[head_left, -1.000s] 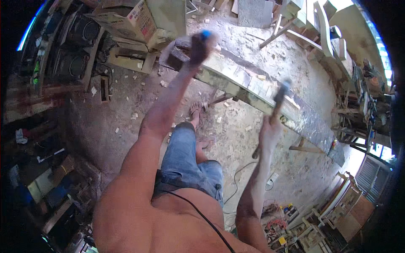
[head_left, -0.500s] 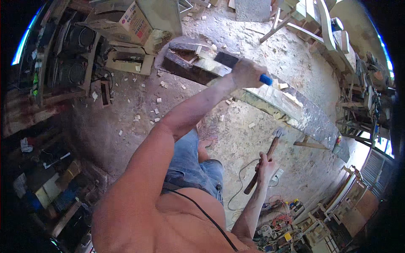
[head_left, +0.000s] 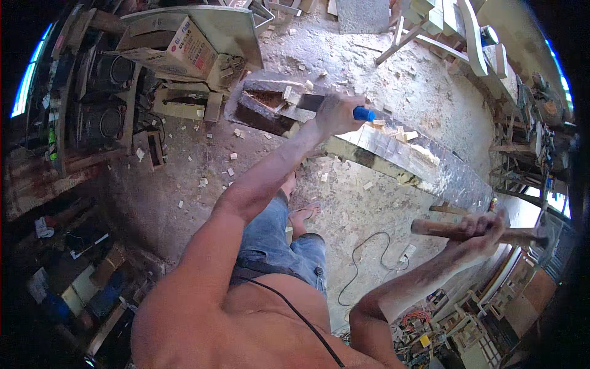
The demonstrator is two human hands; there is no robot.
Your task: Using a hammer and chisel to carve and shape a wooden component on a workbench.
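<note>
Head view: the left hand [head_left: 337,115] has its fingers wrapped around a blue-handled tool [head_left: 365,114], whose flat dark blade [head_left: 310,102] lies over the bench [head_left: 466,178]; I cannot tell whether it touches. The blurred right hand [head_left: 482,230] grips a hammer [head_left: 439,230] by its wooden handle, off to the right. Pale wood [head_left: 399,149] rests on the bench, with loose chips [head_left: 402,133] along it.

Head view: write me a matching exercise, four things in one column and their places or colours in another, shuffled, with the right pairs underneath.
Things:
1. Hammer
2. Wide-bladed tool
3. Printed cardboard box
4. Shorts

Places or colours:
A. Toward the picture's upper left corner
B. In the right hand
C. Faded blue
D. In the left hand

Pairs: 1-B, 2-D, 3-A, 4-C
</note>
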